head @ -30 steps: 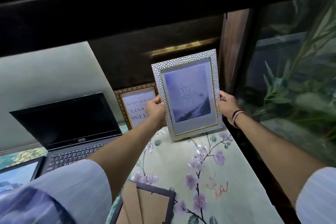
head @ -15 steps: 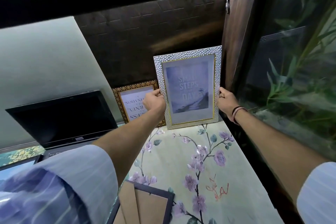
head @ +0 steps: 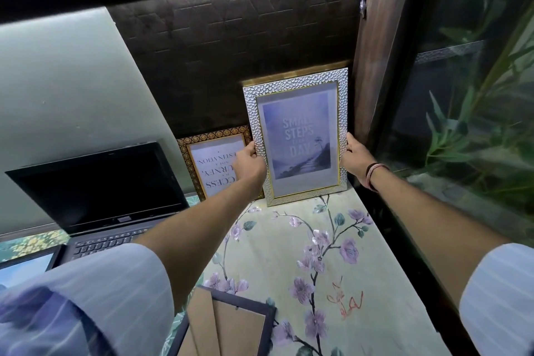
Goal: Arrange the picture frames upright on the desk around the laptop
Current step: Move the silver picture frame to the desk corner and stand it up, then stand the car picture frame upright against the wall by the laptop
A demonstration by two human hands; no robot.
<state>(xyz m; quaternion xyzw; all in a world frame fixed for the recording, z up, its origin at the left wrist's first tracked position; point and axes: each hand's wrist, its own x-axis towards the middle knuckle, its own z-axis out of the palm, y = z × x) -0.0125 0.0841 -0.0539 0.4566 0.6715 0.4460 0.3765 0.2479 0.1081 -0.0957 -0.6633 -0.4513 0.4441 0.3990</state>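
Note:
A silver hammered frame [head: 297, 136] with a purple "Small steps" print stands upright at the desk's back right, its base on the floral desk cover [head: 341, 263] and its top against the dark wall panel. My left hand [head: 250, 165] grips its left edge and my right hand [head: 355, 159] grips its right edge. A gold-patterned frame [head: 213, 165] leans against the wall just to its left, with its text upside down. The open laptop [head: 101, 196] sits further left. A dark frame [head: 231, 324] lies face down near the front edge.
Another frame with a landscape picture [head: 26, 266] lies at the far left by the laptop. A wooden post [head: 378, 66] and a glass pane with green plants [head: 476, 113] close off the right side. A dark shelf overhangs the desk.
The silver frame has gone down and back, from held above the desk to standing on it against the wall. Both hands have kept their grip on its sides.

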